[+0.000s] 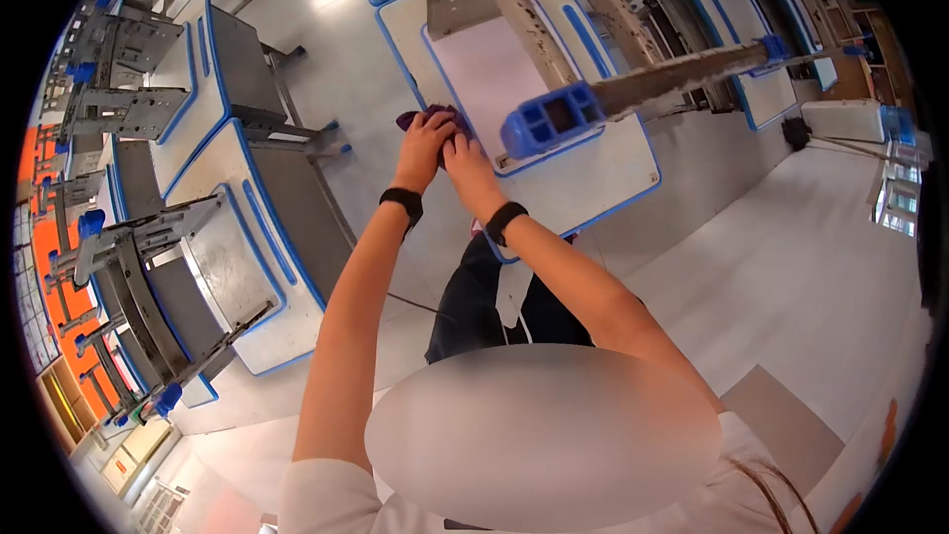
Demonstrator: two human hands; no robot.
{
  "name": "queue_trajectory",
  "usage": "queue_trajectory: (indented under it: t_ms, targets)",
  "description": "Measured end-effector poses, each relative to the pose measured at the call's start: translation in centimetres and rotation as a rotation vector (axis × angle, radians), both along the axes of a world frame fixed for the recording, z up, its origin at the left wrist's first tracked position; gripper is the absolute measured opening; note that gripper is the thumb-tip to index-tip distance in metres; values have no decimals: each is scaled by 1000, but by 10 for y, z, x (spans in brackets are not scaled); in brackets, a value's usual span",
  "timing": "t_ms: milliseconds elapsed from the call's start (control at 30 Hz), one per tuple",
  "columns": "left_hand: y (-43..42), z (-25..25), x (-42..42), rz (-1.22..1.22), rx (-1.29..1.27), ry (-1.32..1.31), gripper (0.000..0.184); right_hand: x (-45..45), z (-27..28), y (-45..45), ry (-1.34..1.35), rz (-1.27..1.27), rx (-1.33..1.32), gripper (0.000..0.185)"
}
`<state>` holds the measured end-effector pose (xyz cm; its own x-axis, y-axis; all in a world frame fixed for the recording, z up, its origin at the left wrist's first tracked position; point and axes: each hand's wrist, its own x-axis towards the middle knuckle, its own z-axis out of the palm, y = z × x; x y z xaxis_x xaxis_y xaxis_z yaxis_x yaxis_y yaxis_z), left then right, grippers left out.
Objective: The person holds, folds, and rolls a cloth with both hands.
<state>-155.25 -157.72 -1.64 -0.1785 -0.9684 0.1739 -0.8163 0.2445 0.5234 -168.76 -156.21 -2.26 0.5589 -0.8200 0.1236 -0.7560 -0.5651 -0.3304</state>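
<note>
A dark purple cloth (406, 121) is bunched at the left edge of a pale desk (598, 188) with blue edging. My left hand (426, 146) is closed over the cloth, its fingers curled on top. Close beside it, my right hand (471, 174) grips the lower part of the same cloth, fingers pressed together. Much of the cloth is hidden beneath both hands. An upturned chair rests on this desk, its pale seat (494, 74) just right of my hands. One chair leg ends in a blue plastic foot (554, 119) near my right hand.
Rows of desks with upturned chairs stand to the left, the nearest desk (267, 326) across a narrow aisle. More desks (766, 99) are at the upper right. A white bin (840, 122) stands by the right wall. Shiny floor (346, 69) shows between the rows.
</note>
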Motion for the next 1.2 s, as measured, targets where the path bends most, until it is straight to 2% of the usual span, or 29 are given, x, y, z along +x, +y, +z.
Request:
queue_trajectory:
  t_ms: [67, 267, 367, 467, 567, 767, 867, 1000, 1100, 1200]
  targets:
    - [22, 1, -12, -60, -17, 26, 31, -15, 13, 21, 107, 7, 102, 37]
    - [96, 13, -61, -130, 91, -113, 41, -85, 21, 89, 17, 90, 139, 48]
    - [124, 22, -88, -110, 154, -23, 41, -117, 28, 108, 0, 104, 146, 39]
    - [126, 20, -108, -146, 192, -16, 44, -142, 29, 113, -42, 90, 266, 48]
    - [111, 23, -134, -203, 194, 6, 42, -170, 29, 105, -45, 39, 337, 58]
    - [65, 6, -215, -222, 144, -8, 50, -250, 34, 63, -55, -66, 258, 61]
    - [36, 7, -263, -231, 157, 63, 50, -293, 41, 38, -38, -158, 316, 59]
    - [0, 12, -326, -237, 175, 34, 54, -352, 35, 12, -61, -252, 263, 58]
    - [-19, 16, -366, -230, 175, 1, 56, -393, 38, -5, -132, -242, 210, 56]
    - [-29, 10, -389, -233, 151, 0, 52, -421, 44, -16, -256, -232, 303, 53]
